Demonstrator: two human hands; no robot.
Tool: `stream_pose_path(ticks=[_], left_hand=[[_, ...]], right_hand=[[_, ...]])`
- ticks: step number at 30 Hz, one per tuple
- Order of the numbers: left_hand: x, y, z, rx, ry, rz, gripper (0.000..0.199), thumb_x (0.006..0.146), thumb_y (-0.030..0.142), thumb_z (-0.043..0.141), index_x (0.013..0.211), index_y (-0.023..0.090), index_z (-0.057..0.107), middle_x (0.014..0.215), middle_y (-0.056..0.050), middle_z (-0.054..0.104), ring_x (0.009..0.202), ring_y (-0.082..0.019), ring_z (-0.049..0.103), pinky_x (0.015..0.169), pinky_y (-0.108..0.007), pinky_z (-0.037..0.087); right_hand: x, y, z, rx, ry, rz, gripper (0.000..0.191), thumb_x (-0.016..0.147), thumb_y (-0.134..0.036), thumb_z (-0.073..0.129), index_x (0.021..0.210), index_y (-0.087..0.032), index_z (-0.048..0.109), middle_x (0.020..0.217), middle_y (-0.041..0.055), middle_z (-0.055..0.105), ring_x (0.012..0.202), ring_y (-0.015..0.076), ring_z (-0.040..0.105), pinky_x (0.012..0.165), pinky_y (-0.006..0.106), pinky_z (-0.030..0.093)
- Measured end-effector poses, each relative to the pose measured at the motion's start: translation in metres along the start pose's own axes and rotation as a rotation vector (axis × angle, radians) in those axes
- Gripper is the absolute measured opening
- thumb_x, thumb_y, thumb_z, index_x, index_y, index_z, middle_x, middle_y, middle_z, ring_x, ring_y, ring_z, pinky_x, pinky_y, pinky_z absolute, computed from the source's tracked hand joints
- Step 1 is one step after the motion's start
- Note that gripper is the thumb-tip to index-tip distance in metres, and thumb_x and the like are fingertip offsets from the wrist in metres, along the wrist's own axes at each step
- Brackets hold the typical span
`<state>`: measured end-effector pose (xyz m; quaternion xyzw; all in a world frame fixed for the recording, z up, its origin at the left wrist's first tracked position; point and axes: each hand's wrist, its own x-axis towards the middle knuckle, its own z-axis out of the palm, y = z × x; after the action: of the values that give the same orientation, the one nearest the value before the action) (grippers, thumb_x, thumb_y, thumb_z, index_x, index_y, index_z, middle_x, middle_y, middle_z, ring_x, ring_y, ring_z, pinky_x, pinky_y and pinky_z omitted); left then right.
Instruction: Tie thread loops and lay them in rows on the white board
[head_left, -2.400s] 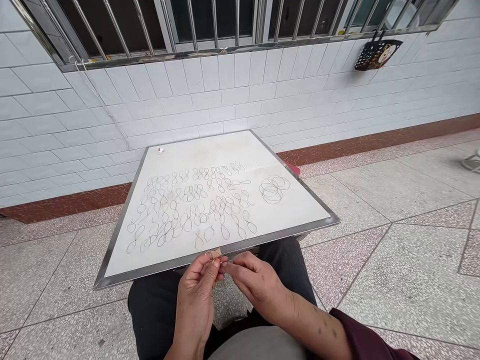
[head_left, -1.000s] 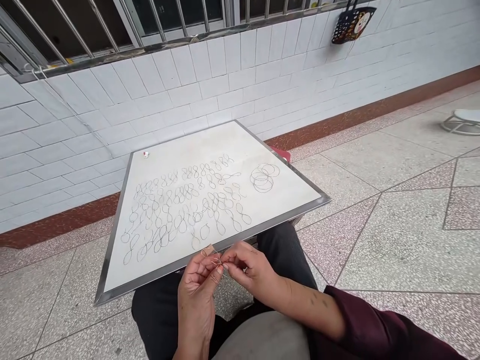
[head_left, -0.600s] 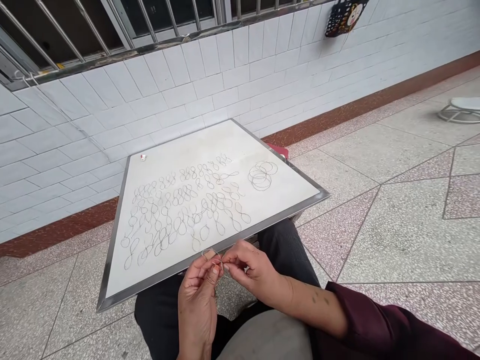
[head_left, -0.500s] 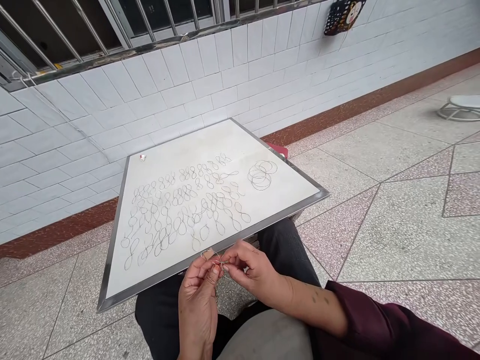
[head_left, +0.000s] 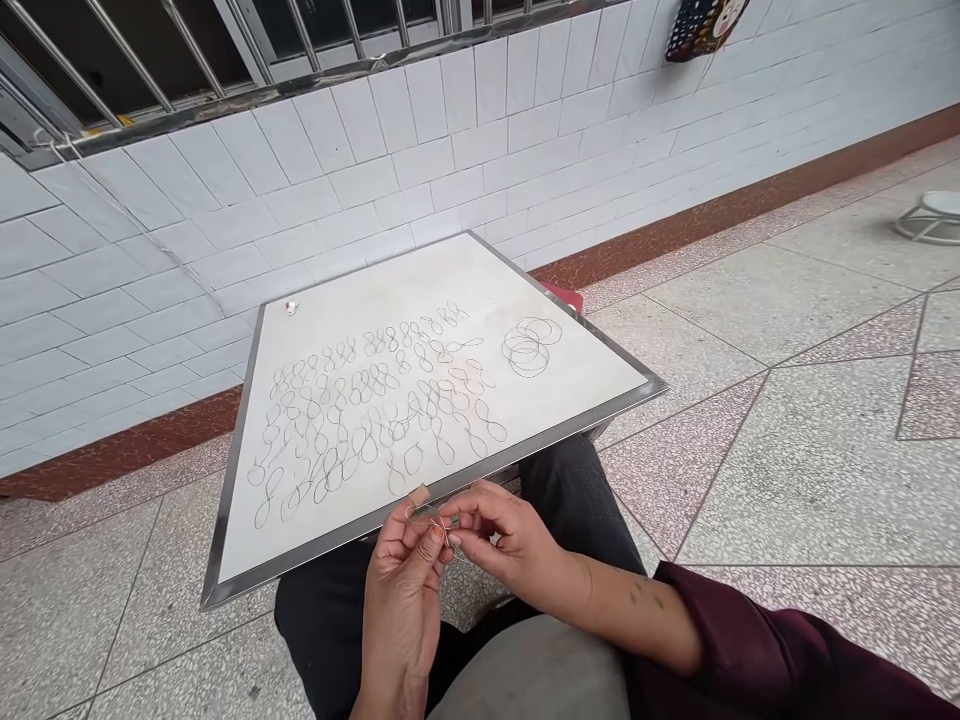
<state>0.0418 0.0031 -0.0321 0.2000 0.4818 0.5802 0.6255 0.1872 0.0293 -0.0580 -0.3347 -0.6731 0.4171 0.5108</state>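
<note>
Over my lap, just off the near edge of the white board [head_left: 555, 420], my left hand [head_left: 409, 580] pinches a thin wire loop [head_left: 411, 512] between thumb and fingers. One of its fingertips carries a tan wrap. My right hand [head_left: 510, 535] closes thumb and forefinger on the same wire, right beside the left fingertips. Where the strands cross is too fine to make out. On the board lie rows of wire loops twisted into figure eights [head_left: 375, 382], several of them overlapping. Plain round wire rings [head_left: 526, 350] are grouped at the board's right.
The grey metal rim [head_left: 330, 540] of the board runs close to my hands. A small white and red object [head_left: 292, 308] sits at its far left corner. Behind it rises a white tiled wall [head_left: 315, 190] with a barred window. A white stool [head_left: 934, 215] stands far right.
The wire loop between my hands looks smaller and turned, its crossing strands now nearer the right fingertips. Both hands stay close together. The whole view has shifted slightly.
</note>
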Motion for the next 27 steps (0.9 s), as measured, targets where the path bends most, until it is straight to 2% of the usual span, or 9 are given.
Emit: stream_pose_path(ticks=[9, 13, 16, 19, 23, 27], left_hand=[[0.003, -0.003, -0.004, 0.032, 0.005, 0.075, 0.056, 0.067, 0.020, 0.087, 0.118, 0.021, 0.064, 0.075, 0.002, 0.068, 0.072, -0.011, 0.063, 0.070, -0.022, 0.050], [0.005, 0.001, -0.008, 0.023, -0.086, -0.027, 0.053, 0.069, 0.019, 0.087, 0.117, 0.021, 0.065, 0.076, 0.002, 0.068, 0.069, -0.009, 0.062, 0.068, -0.020, 0.049], [0.007, 0.004, -0.012, 0.010, -0.167, -0.129, 0.055, 0.068, 0.020, 0.088, 0.118, 0.021, 0.065, 0.080, 0.000, 0.069, 0.073, -0.011, 0.064, 0.070, -0.023, 0.050], [0.009, 0.002, -0.017, 0.004, -0.213, -0.179, 0.057, 0.070, 0.023, 0.086, 0.122, 0.022, 0.062, 0.081, -0.001, 0.069, 0.071, -0.012, 0.064, 0.067, -0.023, 0.049], [0.008, -0.002, -0.018, 0.032, -0.173, -0.160, 0.054, 0.072, 0.023, 0.085, 0.121, 0.022, 0.062, 0.085, -0.002, 0.069, 0.068, -0.010, 0.062, 0.065, -0.022, 0.047], [0.003, 0.000, -0.014, 0.094, -0.094, -0.057, 0.050, 0.072, 0.027, 0.084, 0.118, 0.021, 0.064, 0.081, -0.001, 0.069, 0.067, -0.010, 0.060, 0.065, -0.022, 0.046]], right_hand=[[0.000, 0.003, 0.004, 0.188, -0.036, 0.142, 0.029, 0.086, -0.020, 0.066, 0.115, -0.024, 0.065, 0.074, -0.0033, 0.053, 0.061, 0.0097, 0.049, 0.057, 0.023, 0.043], [0.002, 0.000, 0.003, 0.397, -0.132, 0.206, 0.026, 0.087, -0.021, 0.066, 0.113, -0.023, 0.066, 0.073, -0.0043, 0.051, 0.060, 0.0088, 0.049, 0.057, 0.023, 0.043], [0.003, -0.001, 0.002, 0.621, -0.239, 0.283, 0.024, 0.088, -0.027, 0.068, 0.111, -0.021, 0.065, 0.067, -0.0061, 0.049, 0.057, 0.0075, 0.047, 0.056, 0.022, 0.042], [0.003, 0.001, 0.003, 0.707, -0.272, 0.352, 0.025, 0.086, -0.032, 0.072, 0.106, -0.019, 0.064, 0.066, -0.0066, 0.050, 0.055, 0.0063, 0.045, 0.056, 0.022, 0.042], [0.002, 0.005, 0.006, 0.674, -0.245, 0.399, 0.029, 0.084, -0.037, 0.074, 0.102, -0.018, 0.061, 0.068, -0.0064, 0.052, 0.055, 0.0062, 0.047, 0.055, 0.021, 0.041], [0.002, 0.005, 0.009, 0.632, -0.194, 0.418, 0.033, 0.082, -0.040, 0.076, 0.102, -0.019, 0.059, 0.070, -0.0061, 0.053, 0.057, 0.0071, 0.050, 0.055, 0.021, 0.041]])
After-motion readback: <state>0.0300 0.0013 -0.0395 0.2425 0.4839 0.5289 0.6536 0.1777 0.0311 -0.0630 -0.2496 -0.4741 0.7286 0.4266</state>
